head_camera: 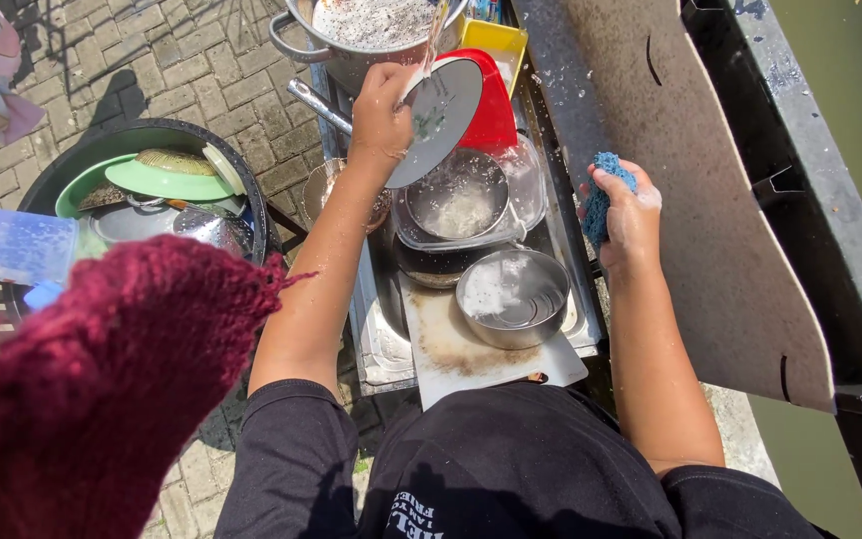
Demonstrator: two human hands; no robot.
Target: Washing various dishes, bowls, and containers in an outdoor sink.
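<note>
A: Okay, quick pass. Left hand [381,110] is up over the sink [376,344], clenched on the rim of a round steel lid [441,118], holding it tilted with the soapy face toward me.

B: And right?

A: Right hand [631,215] is closed around a blue sponge [603,195], foam on the fingers. It hangs off to the right, beside the tan board [710,200], well apart from the lid.

B: What's under the lid?

A: I see a steel bowl [459,205] with white suds, sitting in a clear plastic container [526,185]. Nearer me, a second steel bowl [513,297] rests on a stained white cutting board [471,359] laid across the sink.

B: Behind?

A: Big steel pot [371,30] full of foam at the top, its long handle running under the left wrist. Red plastic piece [494,105] just behind the lid, yellow tub [496,42] past that.

B: Left side?

A: Black basin [62,170] on the brick paving [152,70], holding green plates [167,180], a steel piece, and a clear plastic box [17,245] at its near edge. Dark red knit fabric [92,389] blocks the lower left of my view; can't tell what it is.
</note>
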